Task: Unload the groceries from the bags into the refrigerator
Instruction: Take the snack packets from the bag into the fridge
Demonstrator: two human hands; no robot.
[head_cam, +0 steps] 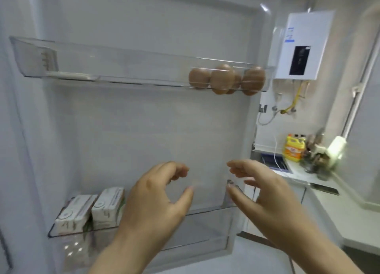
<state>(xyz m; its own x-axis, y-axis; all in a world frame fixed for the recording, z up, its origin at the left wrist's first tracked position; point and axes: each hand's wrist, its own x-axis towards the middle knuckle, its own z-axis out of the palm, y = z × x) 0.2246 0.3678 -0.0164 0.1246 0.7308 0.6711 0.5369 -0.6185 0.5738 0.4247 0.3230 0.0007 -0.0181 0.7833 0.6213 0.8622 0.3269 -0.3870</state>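
Observation:
The open refrigerator door (144,125) fills the view. Its clear upper door shelf (102,68) holds several brown eggs (223,79) at the right end. Two white cartons (92,210) stand side by side at the left of the lower door shelf (205,214). My left hand (156,197) and my right hand (265,193) are both raised in front of the door, above the lower shelf, facing each other. Their fingers are loosely curved and hold nothing. No bag is in view.
To the right of the door a white water heater (300,47) hangs on the wall with hoses below. A white counter (329,193) carries a yellow bottle (293,148), a dark tray (274,160) and a knife (324,188).

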